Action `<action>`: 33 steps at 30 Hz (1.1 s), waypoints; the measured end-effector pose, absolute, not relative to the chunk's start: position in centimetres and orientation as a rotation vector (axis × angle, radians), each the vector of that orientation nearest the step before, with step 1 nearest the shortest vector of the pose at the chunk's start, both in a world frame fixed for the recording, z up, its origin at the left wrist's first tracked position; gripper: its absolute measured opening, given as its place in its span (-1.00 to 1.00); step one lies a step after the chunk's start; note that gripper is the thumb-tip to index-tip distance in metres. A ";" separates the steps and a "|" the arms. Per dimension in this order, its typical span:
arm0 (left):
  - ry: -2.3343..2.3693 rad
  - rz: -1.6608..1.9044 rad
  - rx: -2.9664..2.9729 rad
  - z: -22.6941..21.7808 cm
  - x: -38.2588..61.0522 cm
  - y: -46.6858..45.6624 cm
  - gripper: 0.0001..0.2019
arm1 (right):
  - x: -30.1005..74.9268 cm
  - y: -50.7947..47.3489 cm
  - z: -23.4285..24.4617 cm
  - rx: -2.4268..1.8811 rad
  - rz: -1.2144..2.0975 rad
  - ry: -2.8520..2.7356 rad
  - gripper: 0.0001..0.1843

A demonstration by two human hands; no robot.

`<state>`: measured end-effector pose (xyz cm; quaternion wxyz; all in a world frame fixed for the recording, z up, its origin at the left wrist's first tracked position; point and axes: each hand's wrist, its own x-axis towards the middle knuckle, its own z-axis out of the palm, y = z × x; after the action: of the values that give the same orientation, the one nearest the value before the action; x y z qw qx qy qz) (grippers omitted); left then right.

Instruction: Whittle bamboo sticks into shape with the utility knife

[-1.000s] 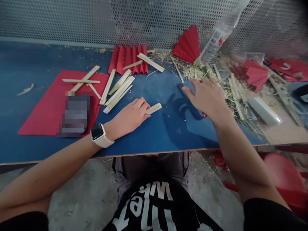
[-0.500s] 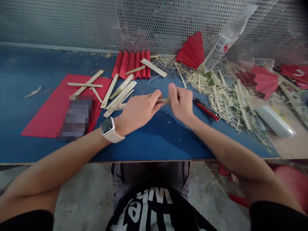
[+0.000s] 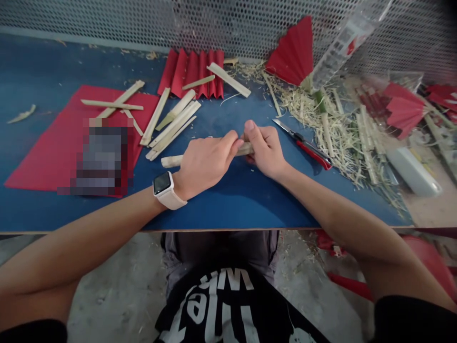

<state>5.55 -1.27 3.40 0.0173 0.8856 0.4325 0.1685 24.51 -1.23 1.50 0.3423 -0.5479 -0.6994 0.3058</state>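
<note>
Both my hands grip one pale bamboo stick (image 3: pixel 171 160) just above the blue tabletop (image 3: pixel 232 200). My left hand (image 3: pixel 205 162), with a white watch at the wrist, is closed round the stick's middle; its left end pokes out past my knuckles. My right hand (image 3: pixel 264 150) is closed on the stick's right end, thumb up. A red-handled utility knife (image 3: pixel 303 144), blade out, lies on the table just right of my right hand, untouched.
Several bamboo slats (image 3: pixel 171 125) lie left of my hands beside a flat red paper sheet (image 3: pixel 46 147). Pleated red paper (image 3: pixel 193 74) and a red folded fan (image 3: pixel 294 55) sit at the back by the mesh wall. Bamboo shavings (image 3: pixel 332 128) cover the right.
My right hand let go of the knife, which now lies on the table, and came over to the stick. Both hands now hold the stick, lifted off the table.
</note>
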 end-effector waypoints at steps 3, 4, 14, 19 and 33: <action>1.383 0.517 2.712 3.7 5.7 -1.4 -0.52 | 24.4 -1.3 1.6 -1.483 0.749 -1.818 -0.14; 1.403 0.516 2.698 3.7 5.7 -1.5 -0.53 | 24.4 -1.3 1.7 -1.514 0.692 -1.813 -0.14; 1.387 0.468 2.733 3.6 6.4 -1.9 -0.54 | 23.7 -1.7 1.9 -1.727 0.586 -1.785 0.00; 1.246 0.398 2.809 3.5 5.7 -1.0 -0.53 | 23.5 -1.1 0.9 -1.520 0.802 -1.678 -0.04; 1.092 0.457 2.837 2.7 5.3 -0.3 -0.59 | 24.4 -0.6 0.8 -1.150 1.252 -1.472 -0.21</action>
<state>5.27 -0.31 2.74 0.0340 0.9223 0.3550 0.1487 24.38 -0.62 0.80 0.4317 -0.4614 -0.5904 0.5021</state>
